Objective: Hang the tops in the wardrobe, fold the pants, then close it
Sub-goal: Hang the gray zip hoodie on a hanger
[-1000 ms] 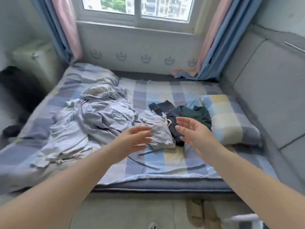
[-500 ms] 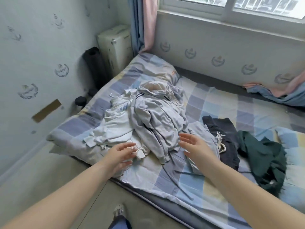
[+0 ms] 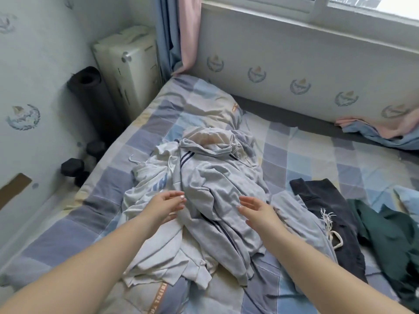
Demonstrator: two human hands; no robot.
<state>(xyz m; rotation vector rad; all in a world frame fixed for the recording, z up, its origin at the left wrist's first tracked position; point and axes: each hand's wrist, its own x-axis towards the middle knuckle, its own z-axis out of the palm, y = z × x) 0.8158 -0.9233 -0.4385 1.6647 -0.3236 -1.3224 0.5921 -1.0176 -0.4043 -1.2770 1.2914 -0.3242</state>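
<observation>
Hidden or unclear: I cannot count the garments in the central heap; folds bury one another. The window (image 3: 362, 5) is cut off at the top edge, and the dark green garment (image 3: 390, 241) runs off the right edge.

Left to right, I log:
- brown tape patch (image 3: 13, 189) on the pale emblem-printed wall (image 3: 34, 64);
- black hexagonal dumbbells (image 3: 74, 168) on the floor, beside a rolled black mat (image 3: 93, 98) standing upright;
- cream ribbed appliance (image 3: 129, 66) in the corner, behind the mat;
- blue and pink curtain (image 3: 179, 32) hanging down to the mattress corner;
- white printed top with drawstring (image 3: 149, 180), crumpled, partly under the next item;
- left hand (image 3: 165, 205), fingers spread and slack, gripping nothing, over the white top's edge;
- light grey striped hooded top (image 3: 217, 184), the heap's upper layer, lying between the two hands;
- right hand (image 3: 260, 209), fingers extended and parted, empty, at the grey top's right side; contact I cannot confirm;
- dark navy pants with a pale frayed cord (image 3: 326, 207), flat, beside the green garment.

Surface: all clothing lies on a checked blue, grey and yellow bedsheet (image 3: 306, 159) on a bed against the window wall.
</observation>
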